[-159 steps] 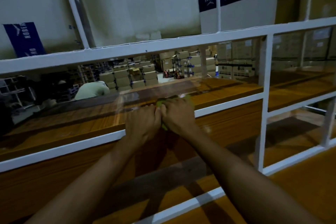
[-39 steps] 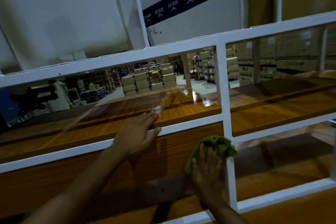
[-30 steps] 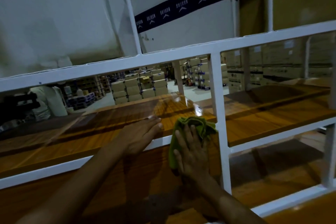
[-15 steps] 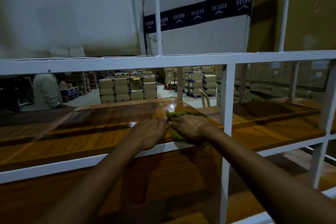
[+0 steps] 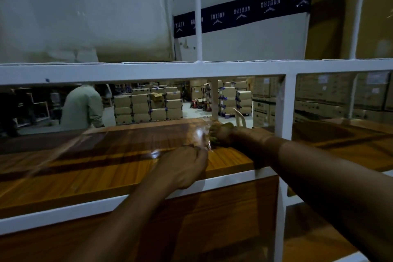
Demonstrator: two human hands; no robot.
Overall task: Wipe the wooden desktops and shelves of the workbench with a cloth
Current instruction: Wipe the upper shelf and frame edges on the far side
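A glossy wooden shelf [image 5: 102, 161] lies inside the white metal frame [image 5: 285, 104] of the workbench. My right hand [image 5: 223, 135] reaches deep over the shelf and presses a green cloth [image 5: 213, 132] against the wood near the far edge; only small bits of cloth show around the fingers. My left hand [image 5: 182, 168] rests palm down on the shelf near its front edge, fingers loosely together, holding nothing. A loose sheet of clear plastic film [image 5: 197, 134] glints on the wood between the two hands.
Large white boxes [image 5: 244, 17] stand on the level above. A second wooden shelf [image 5: 340, 136] continues to the right of the upright post. Behind the bench a person in a pale shirt [image 5: 81, 106] stands among stacked cardboard cartons [image 5: 148, 106].
My right hand brought the cloth up from the front panel onto the shelf top and pushed it toward the far edge. My left hand stayed resting on the shelf's front.
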